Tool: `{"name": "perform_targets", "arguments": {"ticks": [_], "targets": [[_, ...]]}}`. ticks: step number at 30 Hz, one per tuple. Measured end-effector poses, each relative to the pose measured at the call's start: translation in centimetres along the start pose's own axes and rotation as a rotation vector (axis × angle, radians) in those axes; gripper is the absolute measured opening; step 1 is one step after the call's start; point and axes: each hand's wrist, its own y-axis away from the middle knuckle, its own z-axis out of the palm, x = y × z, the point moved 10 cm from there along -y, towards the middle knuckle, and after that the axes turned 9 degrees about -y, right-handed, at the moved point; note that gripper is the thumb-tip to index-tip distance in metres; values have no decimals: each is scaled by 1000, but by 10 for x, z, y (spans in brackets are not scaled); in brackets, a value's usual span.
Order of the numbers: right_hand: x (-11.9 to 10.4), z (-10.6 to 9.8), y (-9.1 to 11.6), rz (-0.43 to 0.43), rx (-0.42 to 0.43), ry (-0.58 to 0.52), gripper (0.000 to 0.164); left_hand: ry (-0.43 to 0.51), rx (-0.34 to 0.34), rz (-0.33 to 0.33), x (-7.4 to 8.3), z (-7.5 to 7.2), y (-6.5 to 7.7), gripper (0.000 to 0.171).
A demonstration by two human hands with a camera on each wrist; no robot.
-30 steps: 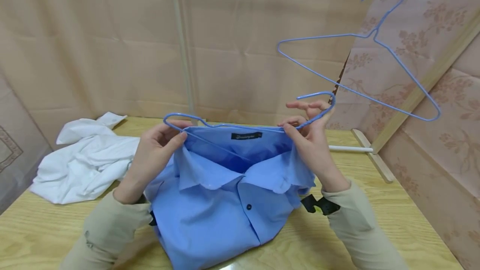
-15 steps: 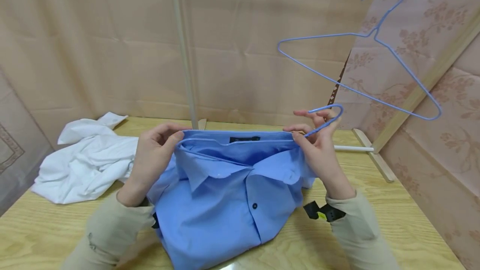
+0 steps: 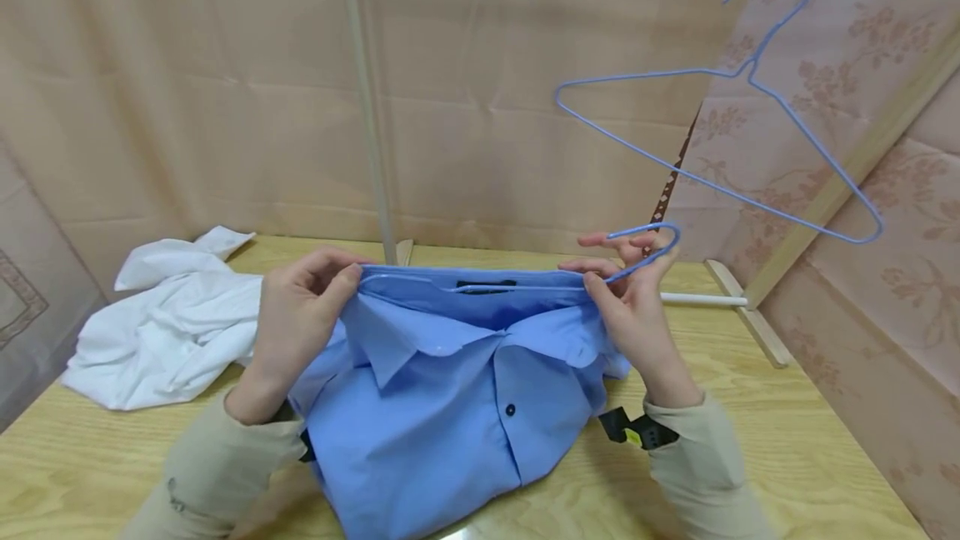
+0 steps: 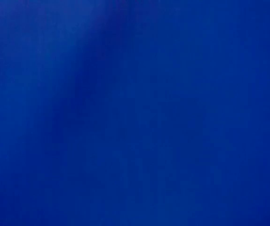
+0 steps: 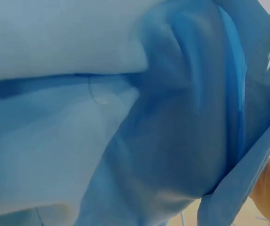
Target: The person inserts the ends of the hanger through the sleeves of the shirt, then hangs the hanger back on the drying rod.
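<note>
Blurred, deep-blue fabric (image 4: 172, 113) fills the left wrist view edge to edge, a darker band slanting from top centre toward lower left, the upper-left corner paler

Blue collared shirt (image 3: 420, 432), dark button showing, slumps across lower centre; blue wire hanger (image 3: 643, 264) sits inside its neckline, hook out centre-right!

Site: curtained-off, indoors; kind of room unclear | Signs: beige drape (image 3: 225, 107), floral cloth (image 3: 885, 315), tabletop (image 3: 787, 423)

Two blue wire hangers (image 3: 753, 62) (image 3: 678, 240); two hands (image 3: 296, 327) (image 3: 639, 311)
One blue collared shirt (image 3: 427, 432); one white cloth heap (image 3: 165, 332); one black neck label (image 3: 487, 282); one table (image 3: 825, 473)
</note>
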Motion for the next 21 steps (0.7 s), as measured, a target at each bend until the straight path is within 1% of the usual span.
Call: {"name": "perform_targets", "arguments": {"ticks": [3, 4, 7, 9, 12, 14, 17, 18, 21], "targets": [[0, 3, 1, -11, -7, 6, 49, -26, 16, 37, 4, -1, 0, 10], [-1, 3, 1, -16, -8, 12, 49, -57, 20, 44, 12, -3, 0, 9], [-2, 4, 2, -21, -7, 37, 50, -104, 29, 74, 20, -2, 1, 9], [-1, 4, 2, -16, -11, 86, 50, -111, 34, 102, 24, 0, 2, 9], [0, 8, 2, -13, -41, 169, 49, -91, 9, 125, 27, 8, 5, 11], [0, 11, 2, -25, -58, 202, 45, -82, -25, 128, 28, 15, 7, 11], [-3, 10, 2, -58, -46, 184, 42, -74, -104, 120, 27, 24, 7, 12], [-5, 8, 1, -68, -34, 171, 42, -73, -139, 118, 26, 27, 7, 15], [-9, 0, 1, -84, 5, 159, 44, -32, -273, 109, 22, 38, 8, 21]]}}
